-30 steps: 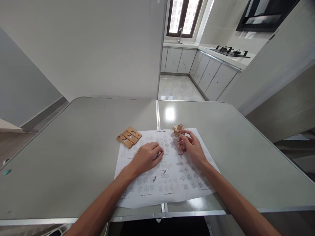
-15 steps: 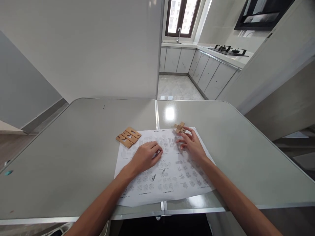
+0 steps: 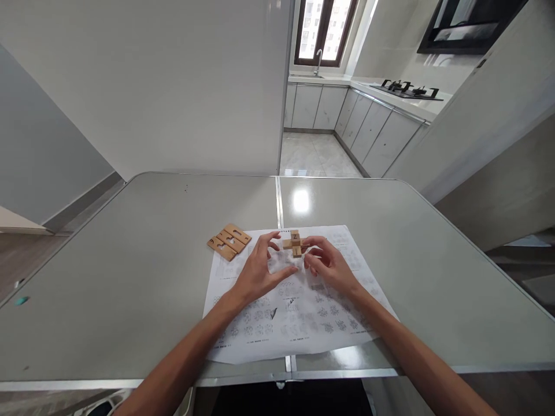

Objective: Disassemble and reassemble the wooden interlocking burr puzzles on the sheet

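A small wooden burr puzzle (image 3: 295, 237), its crossed sticks marked with dark characters, is over the upper middle of a printed instruction sheet (image 3: 277, 341). My right hand (image 3: 332, 266) pinches the right end of the puzzle between thumb and fingers. On the other side, my left hand (image 3: 260, 271) is open, thumb and fingers spread apart, close to the puzzle's left end but not visibly touching it. Whether the puzzle rests on the paper or hangs just above it, I cannot tell. Line drawings of assemblies cover the sheet, partly hidden under both hands.
Flat wooden pieces with cut-outs (image 3: 229, 242) lie side by side at the sheet's upper left corner. A metal seam (image 3: 278, 202) runs down the grey table (image 3: 130, 277). A small teal object (image 3: 21, 300) is at the far left edge. Beyond stands a kitchen counter (image 3: 333, 81).
My right hand has brought the wooden puzzle left and nearer, from the sheet's upper right edge to its middle. My left hand has opened and moved up towards it.
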A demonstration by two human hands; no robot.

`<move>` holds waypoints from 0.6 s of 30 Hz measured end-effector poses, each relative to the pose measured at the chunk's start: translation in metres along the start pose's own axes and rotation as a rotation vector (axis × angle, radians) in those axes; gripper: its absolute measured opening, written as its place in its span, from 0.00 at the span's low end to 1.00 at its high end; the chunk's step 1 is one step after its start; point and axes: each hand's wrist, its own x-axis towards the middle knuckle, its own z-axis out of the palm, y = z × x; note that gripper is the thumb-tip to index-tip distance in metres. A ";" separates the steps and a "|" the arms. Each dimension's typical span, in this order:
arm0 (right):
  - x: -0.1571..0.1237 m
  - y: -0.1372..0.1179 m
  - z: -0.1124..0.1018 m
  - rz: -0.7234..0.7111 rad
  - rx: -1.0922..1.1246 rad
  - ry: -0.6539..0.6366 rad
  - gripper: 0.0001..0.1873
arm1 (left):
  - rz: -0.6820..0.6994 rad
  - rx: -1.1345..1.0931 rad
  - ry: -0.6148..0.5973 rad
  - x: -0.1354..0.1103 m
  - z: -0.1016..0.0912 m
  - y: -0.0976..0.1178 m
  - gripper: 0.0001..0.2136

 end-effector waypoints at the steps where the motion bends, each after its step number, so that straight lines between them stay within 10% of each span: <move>1: -0.002 -0.001 0.001 -0.009 -0.006 -0.050 0.12 | -0.009 -0.051 -0.020 0.000 0.000 0.000 0.36; 18: -0.004 -0.005 0.001 -0.051 -0.077 -0.044 0.11 | 0.102 -0.104 -0.023 0.001 -0.001 0.004 0.30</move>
